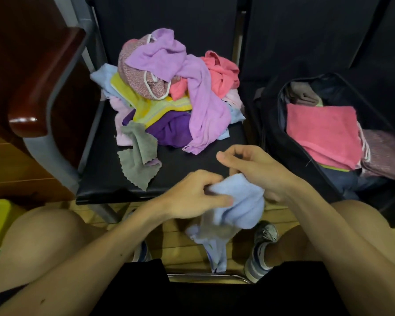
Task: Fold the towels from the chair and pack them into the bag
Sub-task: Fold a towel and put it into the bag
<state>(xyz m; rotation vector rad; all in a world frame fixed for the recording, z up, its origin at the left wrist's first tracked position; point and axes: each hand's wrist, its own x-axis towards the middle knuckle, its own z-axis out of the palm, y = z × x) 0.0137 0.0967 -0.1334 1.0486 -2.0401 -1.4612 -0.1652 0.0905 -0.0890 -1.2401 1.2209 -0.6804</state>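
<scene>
Left grip: I've got my left grip (pixel 192 197) curled tight, fingers and thumb pinching the light blue towel (pixel 240 201) at its left edge.
Right grip: my right grip (pixel 249 165) is curled as well, lower fingers clutching that towel's top right.
Towel: it's bunched between both grips, tail dangling between my knees above the wooden floor (pixel 183 245).
Chair: the black chair seat (pixel 100 179) sits just beyond, with a grey cloth (pixel 137 156) at its near left.
Pile: unfolded towels (pixel 169 99) are heaped mid-seat, a lilac one on top.
Bag: the black bag (pixel 271 124) is right of the chair, open, with a folded pink towel (pixel 322 133) lying flat inside.
</scene>
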